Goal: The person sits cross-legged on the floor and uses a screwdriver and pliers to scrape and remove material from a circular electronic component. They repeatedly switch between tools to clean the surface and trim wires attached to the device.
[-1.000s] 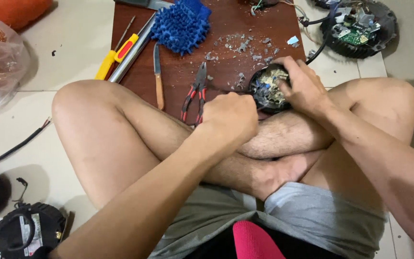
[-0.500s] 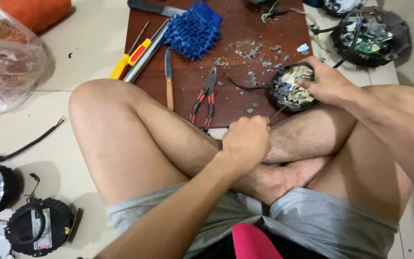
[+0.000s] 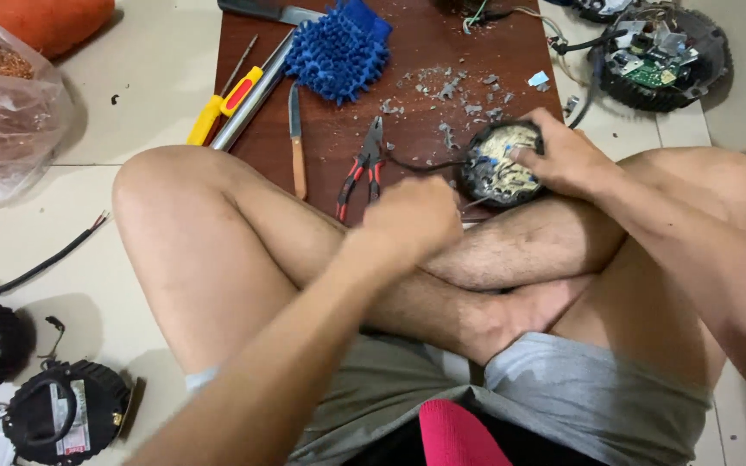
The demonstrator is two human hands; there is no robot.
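plastic bag (image 3: 6, 121), clear, at far left on the tiled floor, stuffed with reddish copper-coloured wire. beside it, at top left, orange bundle (image 3: 45, 19). round black housing (image 3: 501, 162) at the near edge of the dark wooden board (image 3: 425, 129), just above the crossed legs, open on top and filled with pale broken bits and small blue pieces. right hand (image 3: 563, 160) clamped over its right rim, fingers curled onto the contents. left hand (image 3: 412, 216) closed in a fist just left of the housing, above the shin; blurred, so cannot tell what is gripped, if anything. thin black wire (image 3: 420, 166) running from the housing toward the red-handled pliers (image 3: 363, 168). further left on the board, wooden-handled knife (image 3: 296, 142), yellow and red screwdriver (image 3: 222, 103), blue chenille mitt (image 3: 338, 47), grey crumbs scattered between. second open round unit (image 3: 658, 56) with a green circuit board at top right, two more black round units (image 3: 62, 414) at bottom left.

against half a second earlier: left fist risen from low over the shin to nearly level with the housing; right hand unchanged on the rim.
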